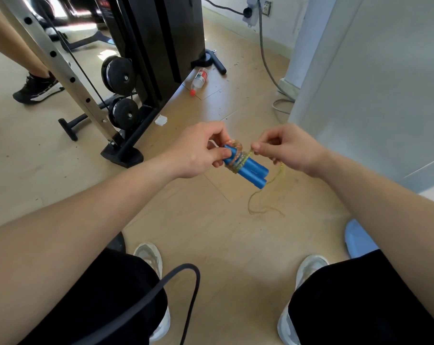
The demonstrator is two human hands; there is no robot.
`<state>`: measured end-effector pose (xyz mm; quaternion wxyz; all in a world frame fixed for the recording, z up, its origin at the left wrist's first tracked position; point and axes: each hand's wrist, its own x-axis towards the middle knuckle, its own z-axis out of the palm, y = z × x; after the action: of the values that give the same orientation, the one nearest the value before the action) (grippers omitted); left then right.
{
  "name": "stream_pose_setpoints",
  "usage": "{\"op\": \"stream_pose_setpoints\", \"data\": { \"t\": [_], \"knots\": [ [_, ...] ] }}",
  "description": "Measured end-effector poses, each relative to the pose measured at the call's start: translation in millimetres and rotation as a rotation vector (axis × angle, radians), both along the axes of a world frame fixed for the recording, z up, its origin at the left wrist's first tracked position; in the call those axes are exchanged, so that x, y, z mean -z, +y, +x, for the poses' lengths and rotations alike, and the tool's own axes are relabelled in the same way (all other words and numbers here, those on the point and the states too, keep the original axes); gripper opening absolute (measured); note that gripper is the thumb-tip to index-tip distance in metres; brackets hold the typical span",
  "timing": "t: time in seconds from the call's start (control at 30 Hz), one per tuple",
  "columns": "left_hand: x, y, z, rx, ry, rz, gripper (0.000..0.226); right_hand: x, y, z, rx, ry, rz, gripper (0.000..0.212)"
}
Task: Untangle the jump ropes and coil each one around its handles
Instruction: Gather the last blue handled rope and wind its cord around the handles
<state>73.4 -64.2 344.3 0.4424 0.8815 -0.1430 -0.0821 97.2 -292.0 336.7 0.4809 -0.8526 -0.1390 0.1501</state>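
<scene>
Two blue handles [250, 170] lie side by side in mid-air, above the floor in front of my knees. A translucent yellow-orange rope [238, 159] is wound several times around their upper part. My left hand [201, 150] grips the handles at their top end, thumb on the side. My right hand [285, 148] pinches the rope just right of the coil. A loose tail of the rope [260, 207] hangs from my right hand and curls down to the floor. A dark band or rope [186, 277] loops over my left thigh.
A black weight machine with pulleys [121, 73] and a silver perforated post [61, 68] stands at the upper left. Another person's leg and black shoe [36, 88] is beside it. A plastic bottle [199, 79] and grey cable [268, 66] lie ahead; a white wall panel [372, 95] rises on the right.
</scene>
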Motion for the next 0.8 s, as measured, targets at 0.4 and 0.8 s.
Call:
{"op": "stream_pose_setpoints", "data": {
  "t": [0.4, 0.8],
  "knots": [
    [0, 9, 7, -0.261, 0.064, -0.359, 0.016, 26, 26, -30, -0.038, 0.217, -0.076, 0.044],
    [12, 1, 5, -0.189, -0.079, 0.119, 0.019, -21, 38, -34, -0.189, -0.158, -0.398, 0.035]
  ]
}}
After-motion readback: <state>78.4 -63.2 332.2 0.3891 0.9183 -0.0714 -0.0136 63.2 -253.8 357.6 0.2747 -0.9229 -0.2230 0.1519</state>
